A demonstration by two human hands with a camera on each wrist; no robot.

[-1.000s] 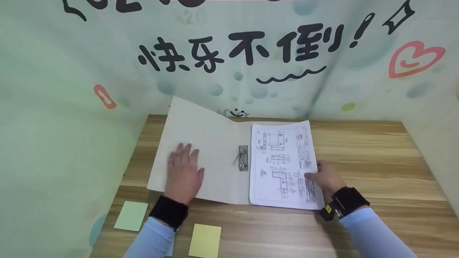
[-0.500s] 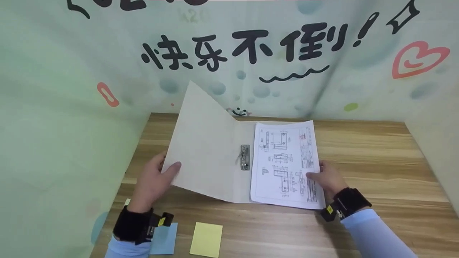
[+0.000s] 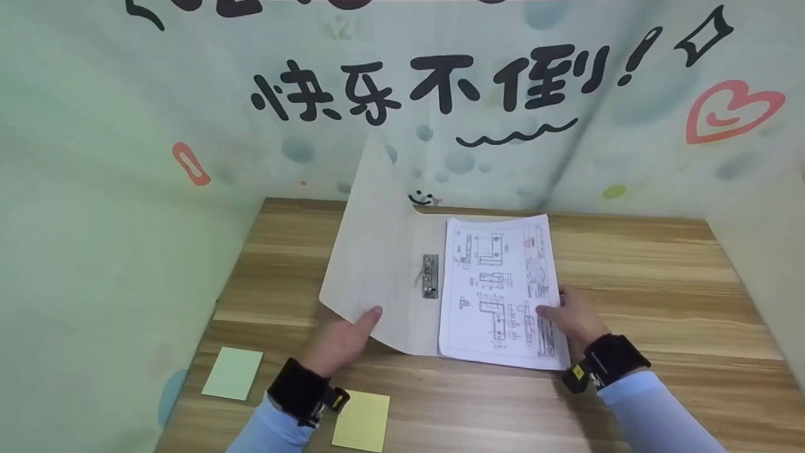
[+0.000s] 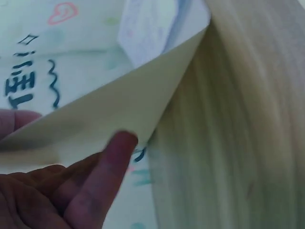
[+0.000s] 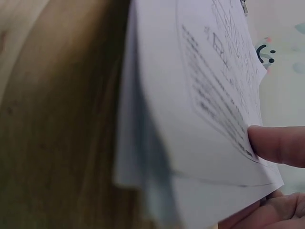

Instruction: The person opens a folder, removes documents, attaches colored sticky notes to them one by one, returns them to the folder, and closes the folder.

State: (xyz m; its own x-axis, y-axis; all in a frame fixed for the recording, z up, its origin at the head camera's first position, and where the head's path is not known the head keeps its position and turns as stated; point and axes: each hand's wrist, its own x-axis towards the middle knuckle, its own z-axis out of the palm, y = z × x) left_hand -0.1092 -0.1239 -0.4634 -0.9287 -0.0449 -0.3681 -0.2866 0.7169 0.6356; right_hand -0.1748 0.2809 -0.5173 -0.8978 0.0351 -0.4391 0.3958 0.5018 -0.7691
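Note:
A pale file folder [image 3: 371, 251] lies open on the wooden table, its left cover tilted steeply up. My left hand [image 3: 339, 343] holds that cover near its front edge, thumb on the inner face and fingers behind it. In the left wrist view the fingers [image 4: 102, 181] lie along the cover's outer side [image 4: 119, 102]. A stack of papers [image 3: 484, 283] printed with technical drawings rests on the folder's right side. My right hand [image 3: 578, 318] pinches the stack's right edge, thumb [image 5: 279, 145] on top and fingers underneath. Beside the stack is a metal clip [image 3: 430, 277].
A green sticky-note pad [image 3: 233, 373] lies at the front left of the table [image 3: 660, 302]. A yellow pad [image 3: 361, 425] sits nearer the middle, partly behind the left wrist camera. A printed cloth backdrop [image 3: 440, 163] rises behind the table.
My left hand has gone from lying flat on the cover to gripping its edge, then moved right, lifting the cover steeper. The blue note pad is now hidden. The right hand stays put.

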